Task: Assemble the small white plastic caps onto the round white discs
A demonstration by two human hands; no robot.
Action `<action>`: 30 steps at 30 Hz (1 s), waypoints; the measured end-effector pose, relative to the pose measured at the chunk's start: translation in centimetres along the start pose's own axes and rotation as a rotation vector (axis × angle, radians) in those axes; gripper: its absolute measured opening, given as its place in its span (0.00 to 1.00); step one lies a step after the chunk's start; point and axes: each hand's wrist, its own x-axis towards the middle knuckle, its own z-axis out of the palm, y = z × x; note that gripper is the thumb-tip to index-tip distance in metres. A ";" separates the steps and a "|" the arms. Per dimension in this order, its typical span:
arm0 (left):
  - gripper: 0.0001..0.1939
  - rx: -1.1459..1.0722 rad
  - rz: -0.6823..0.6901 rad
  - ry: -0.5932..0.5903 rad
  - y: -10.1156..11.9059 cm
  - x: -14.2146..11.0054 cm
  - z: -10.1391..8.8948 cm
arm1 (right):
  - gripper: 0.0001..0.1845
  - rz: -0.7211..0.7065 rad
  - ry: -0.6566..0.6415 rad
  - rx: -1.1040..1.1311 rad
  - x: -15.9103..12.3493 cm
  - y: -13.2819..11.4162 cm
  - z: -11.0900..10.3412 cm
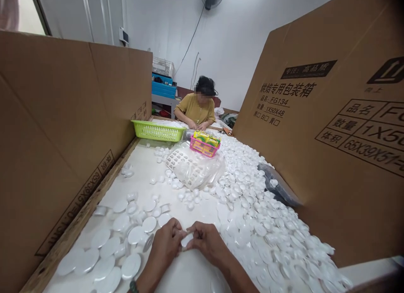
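Close in front of me, my left hand (169, 238) and my right hand (202, 240) meet over the table. Between them is a small round white plastic cap (187, 240), pinched by the fingers of both hands. Its lower side is partly covered by my fingertips. Left of my hands lie several larger white discs (110, 246), some flat and some on edge. A wide spread of small white caps (271, 238) covers the right side of the table.
Cardboard walls stand on the left (72, 116) and right (299, 129). Farther back are a green basket (158, 131), a pink basket (204, 147) with yellow boxes, and a plastic bag with stickers (186, 164). A person (197, 108) sits at the far end, hands on the table.
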 end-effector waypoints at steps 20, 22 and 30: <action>0.08 0.614 0.595 0.191 -0.1 -2.1 -0.2 | 0.15 -0.342 0.393 -0.806 0.7 1.2 -2.9; 0.07 0.689 0.561 0.215 0.1 -2.1 -0.4 | 0.15 -0.359 0.357 -1.011 0.9 1.5 -2.9; 0.11 0.735 0.586 0.536 0.5 -2.6 -0.6 | 0.15 -0.416 0.353 -1.080 0.6 0.5 -1.3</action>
